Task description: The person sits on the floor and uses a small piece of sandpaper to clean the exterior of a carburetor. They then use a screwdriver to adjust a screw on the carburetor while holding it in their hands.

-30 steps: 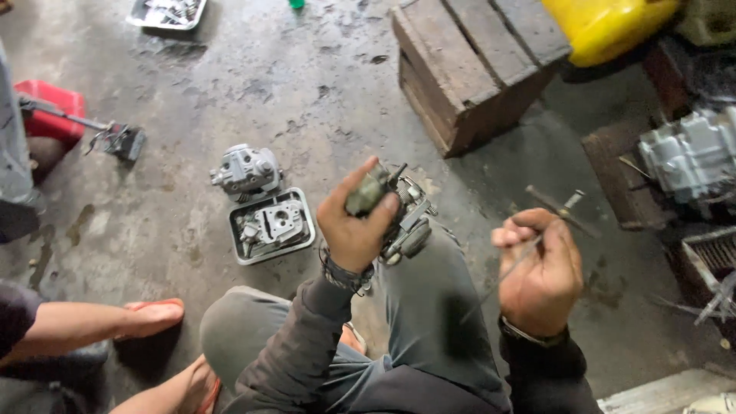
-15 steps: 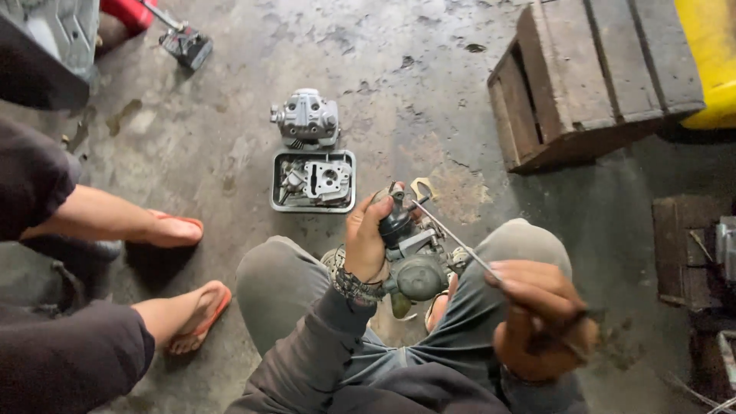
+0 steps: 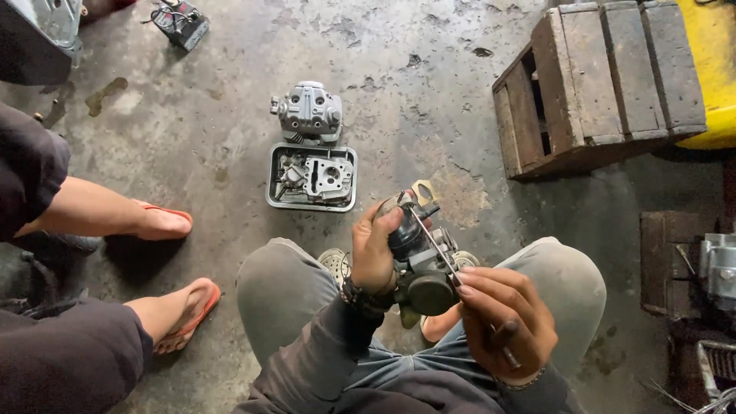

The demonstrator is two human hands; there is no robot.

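I sit on the concrete floor with my knees apart. My left hand [image 3: 376,249] grips a dark metal carburetor [image 3: 418,268] held between my knees. My right hand [image 3: 502,322] holds a thin metal rod-like tool [image 3: 433,245], whose tip rests on top of the carburetor. On the floor just ahead lies a small metal tray [image 3: 273,180] with engine parts in it, and a grey cylinder head [image 3: 309,113] stands right behind the tray.
Another person's legs and feet in orange flip-flops [image 3: 184,307] are at the left. A wooden crate [image 3: 598,84] sits at the upper right beside a yellow container [image 3: 717,69]. Engine parts [image 3: 717,268] lie at the right edge, a small device [image 3: 178,21] at the top left.
The view has swung so the tray sits ahead. My left hand lowered the carburetor between my knees, and my right hand brought the thin tool in from the right onto it.
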